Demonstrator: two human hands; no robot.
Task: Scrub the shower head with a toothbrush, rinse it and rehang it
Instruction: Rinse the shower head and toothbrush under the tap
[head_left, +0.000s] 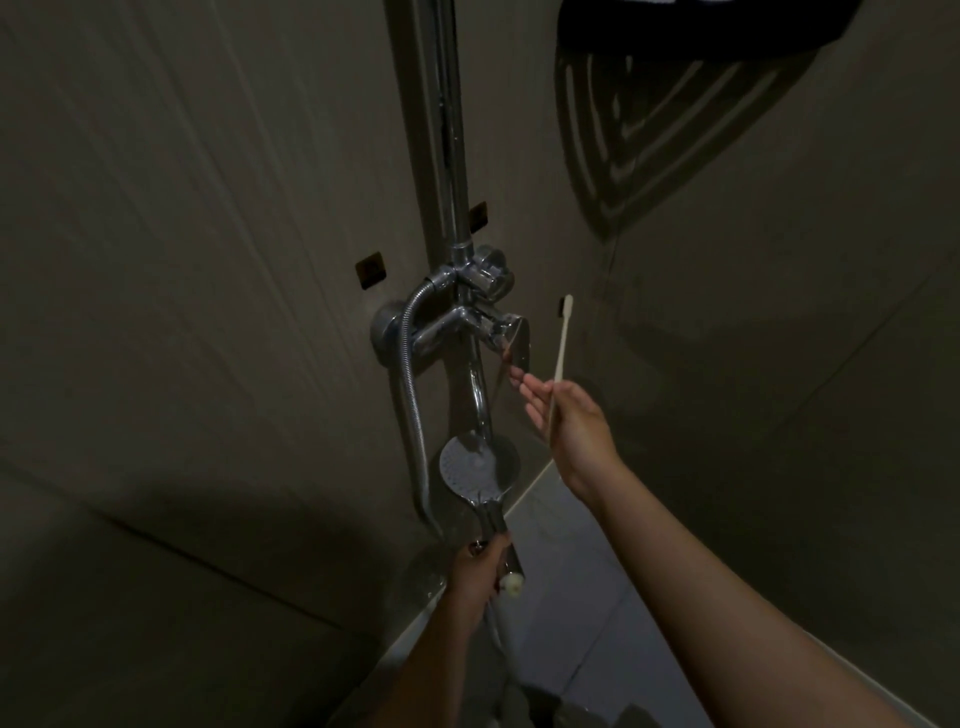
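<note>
My left hand grips the chrome handle of the round hand shower head, whose nozzle face points up toward me under the tap spout. My right hand holds a cream toothbrush between thumb and palm, bristles up. Its fingers stretch out straight to the chrome mixer lever and touch its lower edge.
A chrome riser pipe runs up the beige tiled wall from the mixer valve. A flexible metal hose loops down on the left. A dark corner shelf hangs at top right. Pale floor tiles lie below.
</note>
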